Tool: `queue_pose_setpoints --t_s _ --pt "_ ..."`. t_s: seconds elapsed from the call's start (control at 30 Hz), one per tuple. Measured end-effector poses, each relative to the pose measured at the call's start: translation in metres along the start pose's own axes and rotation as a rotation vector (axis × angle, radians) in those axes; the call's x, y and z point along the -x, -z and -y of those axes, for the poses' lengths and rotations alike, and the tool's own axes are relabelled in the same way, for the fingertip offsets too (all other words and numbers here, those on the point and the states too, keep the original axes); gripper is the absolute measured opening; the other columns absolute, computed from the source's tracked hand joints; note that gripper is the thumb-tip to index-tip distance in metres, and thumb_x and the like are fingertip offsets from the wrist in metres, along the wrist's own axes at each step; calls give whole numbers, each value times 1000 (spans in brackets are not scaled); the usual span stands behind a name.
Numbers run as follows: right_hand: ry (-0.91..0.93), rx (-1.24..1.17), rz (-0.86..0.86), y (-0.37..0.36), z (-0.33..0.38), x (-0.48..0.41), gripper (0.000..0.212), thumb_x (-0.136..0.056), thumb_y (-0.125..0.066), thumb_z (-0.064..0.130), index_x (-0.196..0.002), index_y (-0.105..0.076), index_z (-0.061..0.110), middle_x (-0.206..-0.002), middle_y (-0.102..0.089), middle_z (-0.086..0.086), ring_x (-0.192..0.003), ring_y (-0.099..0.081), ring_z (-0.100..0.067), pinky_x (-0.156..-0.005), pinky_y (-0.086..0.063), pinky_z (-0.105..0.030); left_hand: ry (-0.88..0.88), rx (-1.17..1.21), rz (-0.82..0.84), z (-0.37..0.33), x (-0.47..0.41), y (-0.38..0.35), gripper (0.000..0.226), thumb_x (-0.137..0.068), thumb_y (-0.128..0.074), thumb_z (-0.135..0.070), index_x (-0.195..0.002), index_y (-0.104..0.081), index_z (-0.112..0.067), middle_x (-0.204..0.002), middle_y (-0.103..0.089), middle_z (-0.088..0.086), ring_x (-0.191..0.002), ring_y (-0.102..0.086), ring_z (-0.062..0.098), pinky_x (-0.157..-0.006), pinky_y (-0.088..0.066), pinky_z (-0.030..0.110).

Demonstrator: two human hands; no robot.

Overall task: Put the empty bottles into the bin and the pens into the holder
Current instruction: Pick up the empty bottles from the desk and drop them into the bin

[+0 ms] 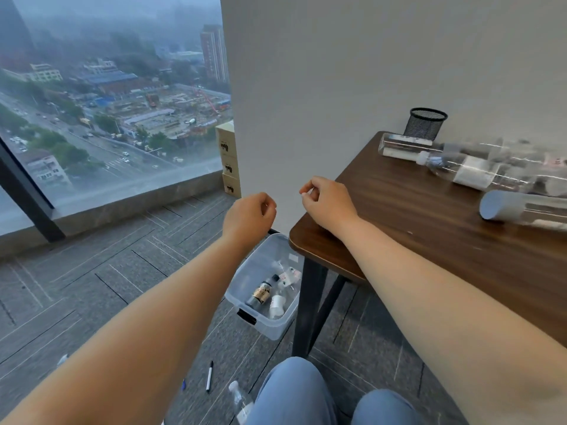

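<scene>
Both hands loosely curled and empty: left hand above the clear plastic bin, right hand over the wooden table corner. Dark bottle lying in the bin; black marker on the carpet.

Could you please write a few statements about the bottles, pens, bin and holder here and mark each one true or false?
1. The clear bin sits on the floor beside the table. True.
2. The mesh holder is full of pens. False: no pens show in it.
3. A pen lies on the carpet. True.
4. All bottles are binned. False: bottles remain on the table.
5. The left hand grips a bottle. False: both it and the right hand hold nothing.
</scene>
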State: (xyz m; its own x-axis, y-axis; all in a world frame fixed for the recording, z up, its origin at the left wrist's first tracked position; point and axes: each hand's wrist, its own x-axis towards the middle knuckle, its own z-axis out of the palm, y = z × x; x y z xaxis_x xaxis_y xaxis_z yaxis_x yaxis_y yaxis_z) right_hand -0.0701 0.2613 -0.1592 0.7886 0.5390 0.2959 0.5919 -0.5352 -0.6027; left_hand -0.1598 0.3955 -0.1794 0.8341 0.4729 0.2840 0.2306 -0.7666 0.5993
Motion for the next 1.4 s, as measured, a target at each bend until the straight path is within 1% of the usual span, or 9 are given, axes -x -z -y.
queue_pose_setpoints --t_s 0.17,0.4,0.7,0.83,0.93,1.07,1.2,1.3,1.4 --pt "-45 8 -86 52 -26 42 11 -91 -52 18 -94 -63 17 -63 -50 10 -60 -48 -5 -58 -40 -20 -96 22 33 -59 15 -17 24 -93 -44 -25 -102 -64 -17 -99 -66 1 -86 -60 20 -76 -50 34" --pt "-175 74 -227 134 -82 107 11 -89 -52 17 -84 -60 23 -59 -50 8 -60 -48 -6 -64 -43 -26 -293 88 91 -158 42 -64 18 -92 -47 -23 -97 -64 -20 -88 -61 -7 -81 -56 12 -72 -44 27" --pt "-379 130 -457 230 -164 223 9 -90 -54 17 -90 -63 19 -68 -56 3 -69 -54 -13 -64 -42 -24 -526 208 342 -285 98 -154 19 -91 -50 -21 -105 -62 -19 -95 -57 -4 -84 -55 13 -79 -47 29" --pt "-483 151 -588 267 -194 271 9 -91 -54 16 -94 -62 19 -67 -53 8 -65 -50 -5 -65 -43 -21 -715 187 404 -332 122 -195 38 -91 -52 -23 -128 -50 -19 -129 -50 0 -115 -51 16 -93 -44 32" --pt "-522 168 -723 295 -208 301 11 -90 -54 13 -96 -63 16 -63 -51 11 -62 -49 -3 -67 -44 -24 -874 170 421 -366 140 -217 58 -91 -54 -24 -143 -31 -16 -151 -31 3 -140 -26 19 -110 -29 29" --pt "-568 218 -809 324 -214 334 13 -90 -52 11 -96 -63 14 -57 -47 11 -57 -46 -3 -61 -39 -26 -1072 7 526 -403 155 -241 81 -87 -58 -33 -150 -9 -15 -159 -12 6 -147 -7 21 -120 -14 44" --pt "-605 255 -839 342 -221 359 14 -89 -52 9 -96 -63 14 -56 -45 8 -57 -46 -8 -66 -45 -31 -1105 -125 647 -425 163 -260 85 -84 -60 -43 -149 -9 -21 -145 -41 9 -132 -39 28 -110 -30 46" --pt "-618 264 -880 350 -224 370 14 -90 -52 10 -97 -64 12 -56 -44 8 -59 -46 -13 -67 -44 -30 -1156 -193 533 -433 170 -268 60 -89 -54 -39 -141 -32 -18 -132 -53 8 -119 -49 27 -100 -37 41" --pt "-601 309 -962 357 -224 375 13 -91 -51 12 -96 -64 12 -57 -45 11 -63 -49 -16 -65 -43 -29 -1108 -139 443 -435 168 -270 52 -92 -52 -35 -136 -37 -12 -126 -54 12 -115 -52 30 -95 -40 40"
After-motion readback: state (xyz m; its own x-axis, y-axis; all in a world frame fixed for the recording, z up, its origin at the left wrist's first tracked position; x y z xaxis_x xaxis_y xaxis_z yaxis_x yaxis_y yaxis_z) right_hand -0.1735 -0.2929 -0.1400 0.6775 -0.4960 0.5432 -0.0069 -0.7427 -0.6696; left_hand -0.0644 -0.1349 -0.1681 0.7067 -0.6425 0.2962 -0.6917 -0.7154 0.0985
